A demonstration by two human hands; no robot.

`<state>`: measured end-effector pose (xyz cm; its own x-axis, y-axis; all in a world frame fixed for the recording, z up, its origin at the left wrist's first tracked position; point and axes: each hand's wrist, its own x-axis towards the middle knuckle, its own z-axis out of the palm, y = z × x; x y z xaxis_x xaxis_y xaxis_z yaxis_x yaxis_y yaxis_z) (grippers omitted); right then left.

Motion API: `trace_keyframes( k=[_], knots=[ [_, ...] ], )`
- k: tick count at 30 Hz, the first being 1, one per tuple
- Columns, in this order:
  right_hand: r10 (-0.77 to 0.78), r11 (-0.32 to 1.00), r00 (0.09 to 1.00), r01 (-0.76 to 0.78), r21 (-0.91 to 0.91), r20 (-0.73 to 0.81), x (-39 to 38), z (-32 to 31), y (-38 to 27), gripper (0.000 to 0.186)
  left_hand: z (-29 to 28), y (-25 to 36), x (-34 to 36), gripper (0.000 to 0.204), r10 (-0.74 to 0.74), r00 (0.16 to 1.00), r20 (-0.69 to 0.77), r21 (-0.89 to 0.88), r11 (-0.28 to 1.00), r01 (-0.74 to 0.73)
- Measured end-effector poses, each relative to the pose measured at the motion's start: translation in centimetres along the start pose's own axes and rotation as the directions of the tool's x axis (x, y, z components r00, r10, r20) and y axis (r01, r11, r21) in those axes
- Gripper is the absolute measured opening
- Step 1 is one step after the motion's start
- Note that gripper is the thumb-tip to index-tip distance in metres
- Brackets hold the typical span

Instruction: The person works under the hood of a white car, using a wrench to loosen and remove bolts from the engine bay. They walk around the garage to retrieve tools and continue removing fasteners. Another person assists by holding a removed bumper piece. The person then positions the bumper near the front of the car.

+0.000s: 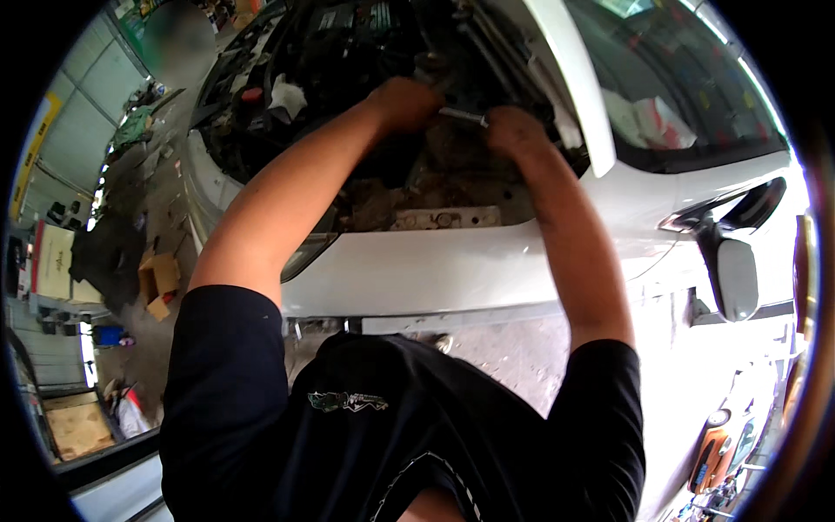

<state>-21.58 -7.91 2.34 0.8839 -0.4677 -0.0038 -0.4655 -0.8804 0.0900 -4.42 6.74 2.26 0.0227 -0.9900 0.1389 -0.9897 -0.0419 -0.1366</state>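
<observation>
Both my arms reach over the white fender into the open engine bay of a car. My right hand is closed around one end of a slim, shiny metal wrench. At the wrench's other end, my left hand is curled low in the bay, its fingers in shadow. Whether it grips the wrench or a part beside it is hidden. Just beyond that hand is a dark round part. Nearer me, a rusty metal bracket lies along the inner fender edge.
A white crumpled rag lies on the engine bay's left side, near a red cap. The raised hood's edge stands close to my right arm. A side mirror juts out at right; a cardboard box sits on the left floor.
</observation>
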Motion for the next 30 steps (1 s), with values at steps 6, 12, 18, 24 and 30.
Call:
trace_keyframes(
  k=[6,12,18,24,30],
  knots=[
    [0.087,0.996,0.988,-0.085,0.021,-0.128,-1.3,-3.9,-1.8,0.033,-2.3,0.7,-2.8,0.033,-0.092,0.985,-0.144,-0.121,0.990,0.075],
    [0.165,0.986,0.904,-0.154,0.061,-0.395,1.4,-2.6,0.4,0.038,-5.7,1.1,-3.5,0.040,-0.198,0.921,-0.336,-0.361,0.930,0.068],
    [0.126,0.981,0.854,-0.030,0.194,-0.504,4.7,-3.9,-1.8,0.037,-4.0,-0.8,-4.1,0.043,-0.367,0.863,-0.348,-0.591,0.800,0.102],
    [0.199,0.956,0.969,-0.160,0.246,-0.143,10.4,-0.2,0.3,0.033,-2.2,-1.0,-3.8,0.035,-0.401,0.871,-0.285,-0.761,0.647,0.049],
    [0.153,0.943,0.982,-0.111,0.313,-0.115,9.1,-2.8,-4.4,0.032,-3.1,-1.2,-5.2,0.035,-0.459,0.883,-0.100,-0.832,0.525,0.179]
  ],
)
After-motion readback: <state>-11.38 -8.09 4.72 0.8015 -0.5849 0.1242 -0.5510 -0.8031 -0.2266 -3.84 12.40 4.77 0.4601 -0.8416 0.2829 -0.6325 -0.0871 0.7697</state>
